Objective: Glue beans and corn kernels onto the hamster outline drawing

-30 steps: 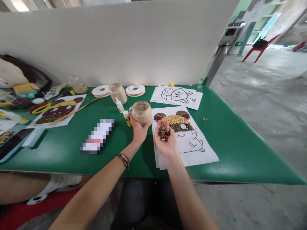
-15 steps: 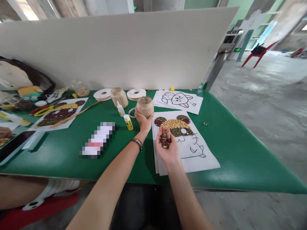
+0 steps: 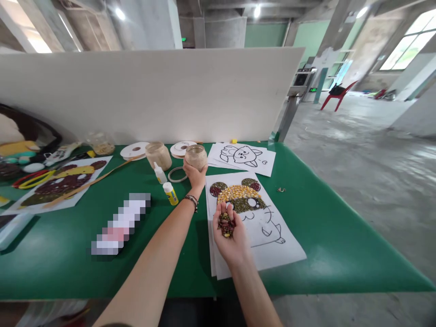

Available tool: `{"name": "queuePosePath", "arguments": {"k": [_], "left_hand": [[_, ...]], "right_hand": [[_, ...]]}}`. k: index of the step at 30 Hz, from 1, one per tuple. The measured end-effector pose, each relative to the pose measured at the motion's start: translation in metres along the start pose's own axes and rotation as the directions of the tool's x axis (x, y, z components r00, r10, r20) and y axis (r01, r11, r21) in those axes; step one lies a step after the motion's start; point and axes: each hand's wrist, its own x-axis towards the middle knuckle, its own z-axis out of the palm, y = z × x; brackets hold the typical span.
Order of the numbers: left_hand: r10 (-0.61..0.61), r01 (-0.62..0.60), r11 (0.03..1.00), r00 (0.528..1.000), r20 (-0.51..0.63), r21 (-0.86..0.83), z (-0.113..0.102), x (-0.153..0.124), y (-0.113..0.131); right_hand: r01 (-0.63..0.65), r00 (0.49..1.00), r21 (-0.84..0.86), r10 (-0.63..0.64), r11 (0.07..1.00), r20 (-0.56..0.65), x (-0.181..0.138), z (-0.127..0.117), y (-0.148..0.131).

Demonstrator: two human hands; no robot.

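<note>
My left hand (image 3: 195, 176) is wrapped round a beige, wide-mouthed jar (image 3: 196, 156), upright over the far part of the table. My right hand (image 3: 233, 243) is palm up and cupped round a small heap of mixed beans (image 3: 226, 225), mostly dark red and green. Under it lies a paper with a cartoon animal drawing (image 3: 269, 231). Yellow kernels fill the top of the head; green and red beans cover the ears and a band at the eyes. The body is bare outline. My right hand hides part of the face.
Left of my left hand stand a glue stick (image 3: 170, 194), a white glue bottle (image 3: 159, 173) and another beige jar (image 3: 158, 156). A pale ring (image 3: 177, 174) lies beside them. Further left are a pixelated phone-like object (image 3: 121, 225) and a bean picture (image 3: 64, 184). A white partition (image 3: 153, 95) bounds the back.
The camera view has tilted up and turned slightly right, so the table sits lower in the picture. Both hands keep their holds on the jar and the beans.
</note>
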Motion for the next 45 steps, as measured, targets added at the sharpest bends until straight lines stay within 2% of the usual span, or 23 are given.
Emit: {"name": "queuePosePath", "arguments": {"k": [7,12,17,21,23,24,28,31,34,36,40,43,45], "left_hand": [[-0.009,0.009,1.0,1.0,-0.026,-0.01,0.015,0.014,-0.001],[-0.044,0.044,0.999,0.999,0.003,0.026,0.017,0.015,-0.001],[-0.026,0.013,0.99,0.995,0.096,0.137,0.003,-0.013,-0.002],[0.101,-0.156,0.964,0.964,0.246,0.215,-0.009,-0.04,0.002],[0.208,-0.298,0.93,0.909,0.362,0.214,-0.009,-0.045,0.008],[0.264,-0.375,0.905,0.866,0.424,0.202,-0.007,-0.043,0.013],[0.432,-0.638,0.761,0.635,0.64,0.119,0.014,-0.021,0.033],[0.48,-0.767,0.638,0.466,0.743,0.069,0.039,-0.002,0.046],[0.469,-0.851,0.523,0.332,0.819,0.045,0.064,0.007,0.053],[0.439,-0.885,0.464,0.273,0.856,0.044,0.077,0.008,0.055],[0.367,-0.925,0.377,0.196,0.909,0.046,0.091,0.004,0.055],[0.331,-0.944,0.326,0.157,0.931,0.043,0.093,0.004,0.055],[0.322,-0.953,0.299,0.149,0.935,0.049,0.093,0.005,0.058]], "right_hand": [[0.02,1.0,0.006,-0.02,1.0,-0.008,0.001,-0.001,-0.005],[0.049,0.999,0.023,-0.05,0.999,0.011,-0.002,-0.003,-0.013],[0.152,0.988,0.035,-0.152,0.988,-0.007,-0.008,0.005,-0.033],[0.26,0.965,0.064,-0.26,0.963,-0.006,-0.012,0.01,-0.056],[0.286,0.958,0.067,-0.286,0.956,-0.004,-0.013,0.008,-0.064],[0.295,0.955,0.067,-0.295,0.953,-0.006,-0.014,0.007,-0.068],[0.281,0.959,0.083,-0.276,0.956,-0.063,-0.013,-0.002,-0.073],[0.233,0.968,0.101,-0.22,0.967,-0.122,-0.013,-0.005,-0.074],[0.2,0.971,0.106,-0.183,0.974,-0.153,-0.013,-0.005,-0.074],[0.186,0.972,0.107,-0.167,0.977,-0.166,-0.013,-0.004,-0.074],[0.178,0.973,0.112,-0.158,0.978,-0.165,-0.011,-0.006,-0.075],[0.174,0.974,0.119,-0.154,0.977,-0.165,-0.009,-0.006,-0.075],[0.174,0.974,0.128,-0.151,0.977,-0.167,-0.008,-0.005,-0.075]]}}
